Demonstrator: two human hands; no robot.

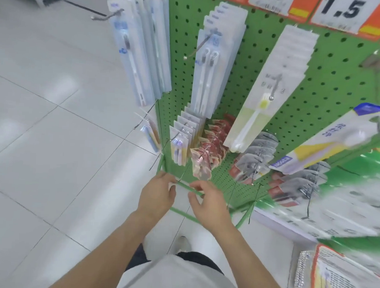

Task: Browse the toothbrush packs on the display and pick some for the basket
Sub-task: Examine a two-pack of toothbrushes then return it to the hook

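Toothbrush packs hang on hooks from a green pegboard [319, 89]: pale blue packs [141, 53] at the left, twin-brush packs [213, 63] in the middle, and packs with a yellow-bristled brush [262, 99] to the right. A larger yellow and white pack [330, 140] juts out at the far right. Low in front of the display, my left hand [158, 192] and my right hand [205, 202] each pinch a thin green bar [189, 189] that runs between them. I cannot tell what the bar belongs to. No basket shows clearly.
Small packs [180, 143], red packs [210, 149] and grey packs [256, 156] hang on the lower hooks. A bare hook [107, 16] sticks out at the upper left. Price signs [341, 11] run along the top. White floor tiles [53, 136] lie to the left.
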